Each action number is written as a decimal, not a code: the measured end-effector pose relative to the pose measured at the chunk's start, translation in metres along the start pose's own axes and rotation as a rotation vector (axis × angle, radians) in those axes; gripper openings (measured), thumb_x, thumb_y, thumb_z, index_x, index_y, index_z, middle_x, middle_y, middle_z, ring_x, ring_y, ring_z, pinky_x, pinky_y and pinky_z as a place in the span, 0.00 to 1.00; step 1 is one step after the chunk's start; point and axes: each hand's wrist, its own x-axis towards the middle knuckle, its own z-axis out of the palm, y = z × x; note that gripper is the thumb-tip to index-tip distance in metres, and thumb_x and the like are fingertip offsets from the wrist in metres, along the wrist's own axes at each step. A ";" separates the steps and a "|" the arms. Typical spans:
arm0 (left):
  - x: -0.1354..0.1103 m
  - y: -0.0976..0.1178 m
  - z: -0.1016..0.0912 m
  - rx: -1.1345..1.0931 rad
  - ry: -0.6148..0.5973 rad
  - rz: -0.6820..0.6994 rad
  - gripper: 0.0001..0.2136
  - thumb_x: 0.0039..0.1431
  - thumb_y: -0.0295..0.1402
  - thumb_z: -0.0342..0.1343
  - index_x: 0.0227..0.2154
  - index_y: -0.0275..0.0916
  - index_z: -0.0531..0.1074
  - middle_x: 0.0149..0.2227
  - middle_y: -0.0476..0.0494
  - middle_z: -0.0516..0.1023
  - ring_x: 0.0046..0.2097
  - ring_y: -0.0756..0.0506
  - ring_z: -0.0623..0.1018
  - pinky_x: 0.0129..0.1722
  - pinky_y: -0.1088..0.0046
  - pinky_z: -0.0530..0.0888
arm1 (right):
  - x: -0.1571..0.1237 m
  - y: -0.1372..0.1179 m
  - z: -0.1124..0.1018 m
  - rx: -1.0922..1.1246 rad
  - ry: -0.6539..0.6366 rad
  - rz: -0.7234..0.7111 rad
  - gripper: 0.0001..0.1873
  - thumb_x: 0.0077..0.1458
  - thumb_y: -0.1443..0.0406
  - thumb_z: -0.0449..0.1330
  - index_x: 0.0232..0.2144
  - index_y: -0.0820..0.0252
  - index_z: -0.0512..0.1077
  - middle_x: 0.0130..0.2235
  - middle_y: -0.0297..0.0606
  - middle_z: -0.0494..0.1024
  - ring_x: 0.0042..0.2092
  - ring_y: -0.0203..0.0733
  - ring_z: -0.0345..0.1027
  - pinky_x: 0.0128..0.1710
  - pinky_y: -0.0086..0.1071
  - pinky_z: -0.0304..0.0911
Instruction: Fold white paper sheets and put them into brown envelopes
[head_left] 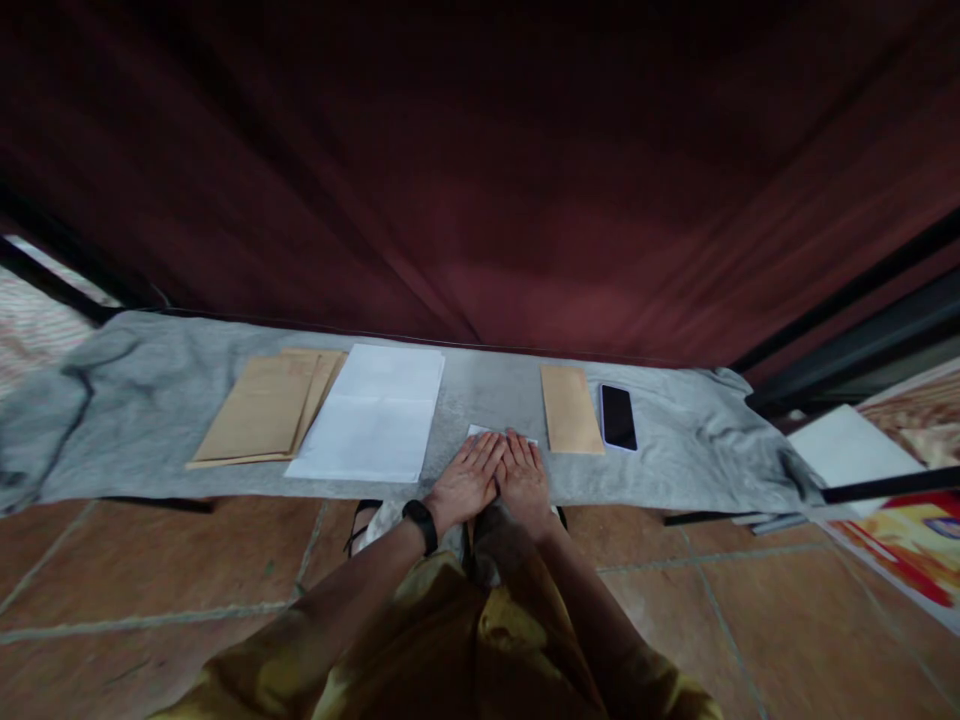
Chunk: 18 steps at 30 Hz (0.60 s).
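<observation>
Side by side at the front of the cloth, my left hand and my right hand lie flat with fingers stretched out. Both press on a white sheet of paper, most of which they cover; only its far edge shows, so I cannot tell whether it is folded. A stack of white paper lies to the left of my hands. Past that are several brown envelopes, overlapping. A single brown envelope rests to the right of my right hand.
A phone with a dark screen lies beside the single envelope. Grey cloth covers the narrow table. A dark red curtain hangs behind it. At the far right are a white board and a red and yellow package.
</observation>
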 end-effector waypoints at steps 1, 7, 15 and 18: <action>0.000 -0.002 0.001 -0.013 -0.006 -0.001 0.31 0.63 0.31 0.44 0.69 0.31 0.53 0.72 0.34 0.55 0.73 0.40 0.52 0.71 0.53 0.51 | 0.000 0.000 0.000 -0.004 0.005 -0.008 0.26 0.68 0.68 0.47 0.66 0.63 0.64 0.69 0.51 0.61 0.70 0.53 0.51 0.68 0.54 0.48; -0.003 -0.005 0.008 -0.042 -0.002 -0.016 0.31 0.64 0.32 0.45 0.69 0.31 0.53 0.72 0.34 0.55 0.73 0.39 0.51 0.71 0.54 0.50 | -0.002 0.001 0.002 -0.018 -0.004 -0.009 0.24 0.69 0.67 0.47 0.64 0.63 0.65 0.69 0.50 0.59 0.71 0.52 0.50 0.68 0.53 0.48; -0.001 -0.003 0.007 -0.022 -0.018 -0.009 0.29 0.64 0.34 0.47 0.66 0.26 0.58 0.70 0.28 0.58 0.72 0.37 0.54 0.71 0.53 0.50 | -0.019 0.011 0.008 -0.020 0.093 0.050 0.29 0.71 0.63 0.45 0.69 0.70 0.55 0.70 0.55 0.58 0.71 0.52 0.50 0.67 0.51 0.51; -0.001 -0.003 0.006 -0.015 -0.034 -0.010 0.30 0.64 0.34 0.47 0.67 0.26 0.57 0.71 0.28 0.57 0.72 0.37 0.54 0.71 0.54 0.50 | -0.029 0.016 0.008 -0.032 0.113 0.078 0.30 0.72 0.61 0.45 0.69 0.72 0.52 0.69 0.57 0.58 0.70 0.53 0.51 0.67 0.50 0.53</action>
